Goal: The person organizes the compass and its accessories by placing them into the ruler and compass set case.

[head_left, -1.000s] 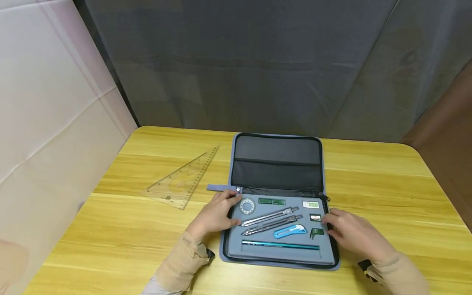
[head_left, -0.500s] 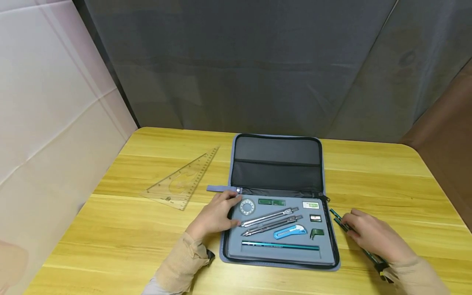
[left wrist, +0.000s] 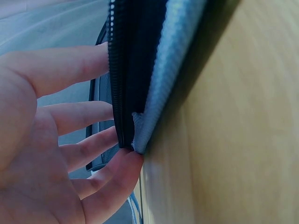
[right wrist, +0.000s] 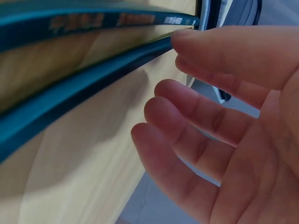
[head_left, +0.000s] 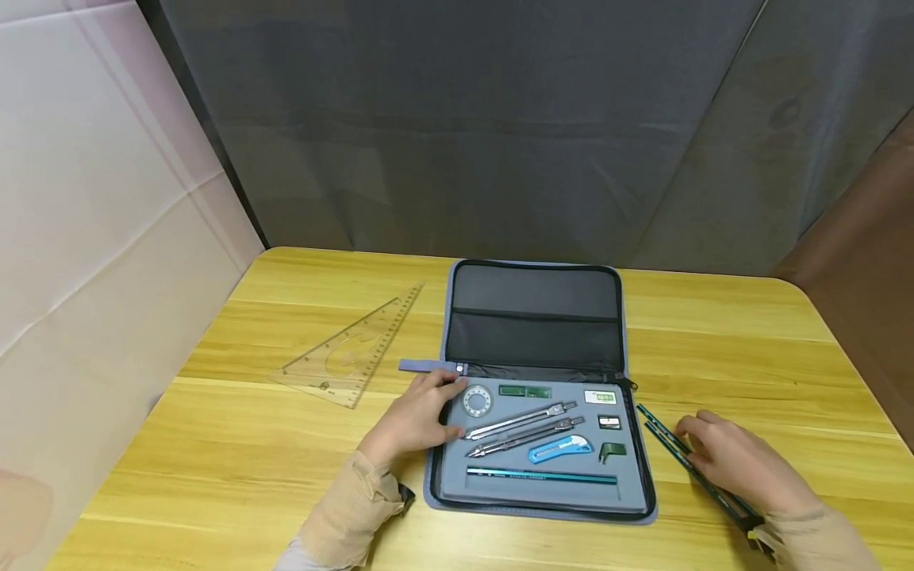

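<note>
My left hand (head_left: 417,416) touches the left side of the unzipped drawing-instrument case (head_left: 535,507). Its extended fingers meet the zip edge (left wrist: 114,93) in the left wrist view. On the right, my right hand (head_left: 739,460) is over two green pencils (head_left: 674,452) lying slantwise on the table, fingers loosely bent. The right wrist view has a pencil (right wrist: 84,88) running behind the thumb tip; contact there is unclear. In the case's grey tray are two metal compasses (head_left: 524,436), a blue utility knife (head_left: 560,449), a sharpener (head_left: 609,422), an eraser (head_left: 601,396) and another pencil (head_left: 543,475).
A transparent set square (head_left: 346,357) lies left of the case on the wooden table (head_left: 214,444). The case's lid (head_left: 535,317) lies folded back, its strap (head_left: 424,365) sticking out left. The tray also bears a round dial (head_left: 477,401), a green lead box (head_left: 524,392) and a green clip-like part (head_left: 612,453).
My right hand has moved right, away from the case's edge, and two pencils have come into view under it. Between the last two frames it shifts slightly further while they stay. My left hand keeps its place.
</note>
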The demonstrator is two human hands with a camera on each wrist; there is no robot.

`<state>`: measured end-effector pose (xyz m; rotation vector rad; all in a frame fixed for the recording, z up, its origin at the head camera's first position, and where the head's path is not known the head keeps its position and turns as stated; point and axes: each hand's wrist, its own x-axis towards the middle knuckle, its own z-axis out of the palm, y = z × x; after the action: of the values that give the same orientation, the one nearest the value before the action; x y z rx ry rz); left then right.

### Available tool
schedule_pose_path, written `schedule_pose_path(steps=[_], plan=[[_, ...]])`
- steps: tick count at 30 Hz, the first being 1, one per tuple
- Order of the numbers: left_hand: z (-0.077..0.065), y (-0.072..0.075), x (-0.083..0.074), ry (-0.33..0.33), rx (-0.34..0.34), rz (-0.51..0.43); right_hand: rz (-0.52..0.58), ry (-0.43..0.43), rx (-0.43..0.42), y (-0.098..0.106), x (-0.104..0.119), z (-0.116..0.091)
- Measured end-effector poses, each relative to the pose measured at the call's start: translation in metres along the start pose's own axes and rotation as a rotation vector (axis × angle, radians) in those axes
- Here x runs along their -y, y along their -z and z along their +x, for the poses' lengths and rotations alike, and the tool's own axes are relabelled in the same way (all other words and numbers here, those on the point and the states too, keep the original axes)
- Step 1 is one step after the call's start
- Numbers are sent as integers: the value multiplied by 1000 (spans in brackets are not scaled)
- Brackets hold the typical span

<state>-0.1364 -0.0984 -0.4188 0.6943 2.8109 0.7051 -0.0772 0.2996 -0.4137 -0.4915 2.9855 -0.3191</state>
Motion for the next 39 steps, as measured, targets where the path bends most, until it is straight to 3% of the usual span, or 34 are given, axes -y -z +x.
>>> schedule_pose_path(steps=[6,14,39], plan=[[0,0,0,2,1,-3,31,-22,8,-3,-5,-3],[0,0,0,0,0,0,83,13,26,-8,-10,-3],[0,0,1,-9,-3,2,91,65,33,-9,-11,-1]])
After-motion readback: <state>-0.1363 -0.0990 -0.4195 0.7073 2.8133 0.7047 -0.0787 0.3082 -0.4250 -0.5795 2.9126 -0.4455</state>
